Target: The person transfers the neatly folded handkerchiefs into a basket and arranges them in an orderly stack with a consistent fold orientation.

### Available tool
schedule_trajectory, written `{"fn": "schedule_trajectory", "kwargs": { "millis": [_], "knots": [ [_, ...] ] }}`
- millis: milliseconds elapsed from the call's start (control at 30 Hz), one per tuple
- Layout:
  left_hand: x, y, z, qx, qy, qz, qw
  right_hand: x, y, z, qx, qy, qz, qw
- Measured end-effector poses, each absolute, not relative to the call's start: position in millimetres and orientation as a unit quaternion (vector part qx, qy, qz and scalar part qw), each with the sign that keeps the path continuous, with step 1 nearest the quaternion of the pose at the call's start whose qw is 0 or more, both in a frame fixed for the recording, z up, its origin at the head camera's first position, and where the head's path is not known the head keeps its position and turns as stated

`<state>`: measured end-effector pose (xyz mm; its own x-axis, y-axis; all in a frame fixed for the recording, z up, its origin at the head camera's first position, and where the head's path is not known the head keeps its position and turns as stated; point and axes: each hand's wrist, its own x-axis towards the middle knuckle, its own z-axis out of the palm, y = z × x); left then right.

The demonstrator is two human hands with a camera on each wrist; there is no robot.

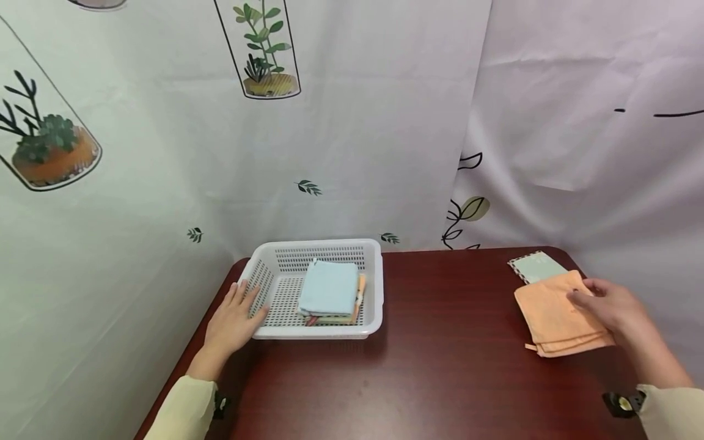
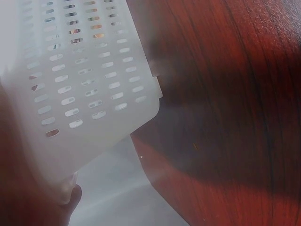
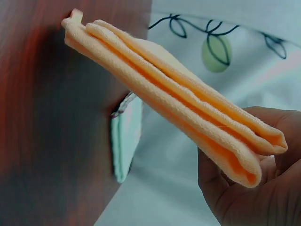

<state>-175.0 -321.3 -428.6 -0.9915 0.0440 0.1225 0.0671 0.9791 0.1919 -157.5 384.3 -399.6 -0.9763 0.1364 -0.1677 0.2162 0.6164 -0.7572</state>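
My right hand [image 1: 610, 305] pinches a folded orange towel [image 1: 555, 311] by its right side, thumb on top. In the right wrist view the towel's stacked folds [image 3: 174, 103] face the camera, held up off the tabletop. Behind it, a folded pale green towel [image 1: 538, 267] with a checkered edge lies at the table's far right corner. My left hand [image 1: 233, 318] rests on the left rim of a white plastic basket [image 1: 324, 332], fingers extended over it. Inside the basket, a folded light blue towel [image 1: 330, 287] sits on top of other folded cloths, mostly hidden.
The dark red wooden table [image 1: 440, 366] has its back edge against a white curtain [image 1: 357, 140] printed with plants. More of this curtain hangs close on the left and right sides. The perforated basket wall [image 2: 89, 89] stands near the table's left edge.
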Motion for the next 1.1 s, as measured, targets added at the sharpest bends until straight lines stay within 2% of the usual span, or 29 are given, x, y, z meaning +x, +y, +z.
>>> {"fn": "schedule_trajectory", "kwargs": {
  "millis": [367, 1100],
  "knots": [
    [-178.4, -320.4, -430.9, -0.029, -0.993, -0.103, 0.057, -154.0, 363.1, -388.2, 0.103, 0.9, -0.424, 0.012],
    [-175.9, -321.6, -428.9, -0.03, -0.992, -0.106, 0.063, -154.8, 329.7, -367.5, 0.079, 0.905, -0.418, 0.015]
  ]
}}
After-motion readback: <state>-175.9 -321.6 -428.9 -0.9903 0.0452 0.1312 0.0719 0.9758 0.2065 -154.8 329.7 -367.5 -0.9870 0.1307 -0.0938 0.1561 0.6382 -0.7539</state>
